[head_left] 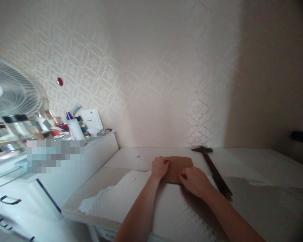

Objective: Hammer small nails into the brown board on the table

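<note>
A small brown piece of cardboard (175, 173) lies on the white table in front of me. Several small dark dots mark its upper part. My left hand (160, 167) is closed at the cardboard's left edge, its fingertips beside the dots. Over the right front part of the cardboard, my right hand (195, 180) is closed with thumb and forefinger pinched together; anything between them is too small to make out. Just right of that hand lies a hammer (215, 173), its dark head pointing toward the wall and its wooden handle toward me.
White quilted padding (118, 198) covers part of the table under my forearms. A few tiny shiny bits (138, 157) lie at the back left. Left of the table, a white cabinet (91, 164) carries bottles (75, 128), a white box (92, 119) and a fan (15, 87).
</note>
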Tool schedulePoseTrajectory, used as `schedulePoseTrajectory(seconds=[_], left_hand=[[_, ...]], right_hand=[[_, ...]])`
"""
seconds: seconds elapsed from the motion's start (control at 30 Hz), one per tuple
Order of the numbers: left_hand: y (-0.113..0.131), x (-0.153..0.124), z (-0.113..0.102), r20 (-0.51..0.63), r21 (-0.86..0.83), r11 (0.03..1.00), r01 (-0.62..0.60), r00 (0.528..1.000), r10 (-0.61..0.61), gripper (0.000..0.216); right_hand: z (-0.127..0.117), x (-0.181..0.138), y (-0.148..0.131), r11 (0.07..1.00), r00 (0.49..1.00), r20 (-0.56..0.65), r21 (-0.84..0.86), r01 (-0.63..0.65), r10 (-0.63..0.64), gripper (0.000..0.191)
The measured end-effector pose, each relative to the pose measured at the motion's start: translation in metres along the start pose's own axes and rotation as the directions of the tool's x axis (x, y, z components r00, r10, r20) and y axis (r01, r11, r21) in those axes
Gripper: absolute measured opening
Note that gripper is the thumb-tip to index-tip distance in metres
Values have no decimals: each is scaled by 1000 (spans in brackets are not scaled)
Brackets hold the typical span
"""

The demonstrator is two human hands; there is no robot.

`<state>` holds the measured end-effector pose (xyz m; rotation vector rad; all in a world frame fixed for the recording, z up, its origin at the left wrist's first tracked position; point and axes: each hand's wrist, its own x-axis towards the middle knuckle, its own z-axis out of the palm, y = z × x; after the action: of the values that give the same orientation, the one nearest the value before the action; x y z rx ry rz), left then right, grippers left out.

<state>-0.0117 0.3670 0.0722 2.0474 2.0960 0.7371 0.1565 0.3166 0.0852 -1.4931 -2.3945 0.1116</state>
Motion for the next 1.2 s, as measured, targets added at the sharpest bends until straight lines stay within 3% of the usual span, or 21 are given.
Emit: schedulePoseTrajectory(seconds=[1.2], left_hand=[[4,0,-1,20,-18,1000,24,1000,-23,36]], right_hand=[[1,1,4,997,1000,7,83,-6,5,30]])
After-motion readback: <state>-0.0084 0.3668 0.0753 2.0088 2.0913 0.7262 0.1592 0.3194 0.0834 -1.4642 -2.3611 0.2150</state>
